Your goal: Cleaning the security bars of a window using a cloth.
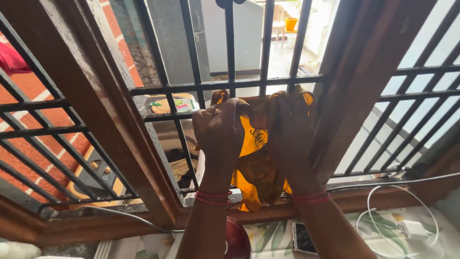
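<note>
Both my hands are raised to a black window grille (230,84) set in a brown wooden frame (354,81). My left hand (219,128) is closed on the top edge of a yellow cloth (256,172). My right hand (291,129) grips the same cloth beside it, fingers bunched in the fabric. The cloth hangs down against the bars to the sill and carries a dark print. Red bands sit on both wrists.
A phone (303,237) lies on the patterned surface below, with a white charger (413,229) and its cable to the right. A dark red round object (238,239) sits under my left forearm. Outside are a brick wall (33,96) and a bucket (167,112).
</note>
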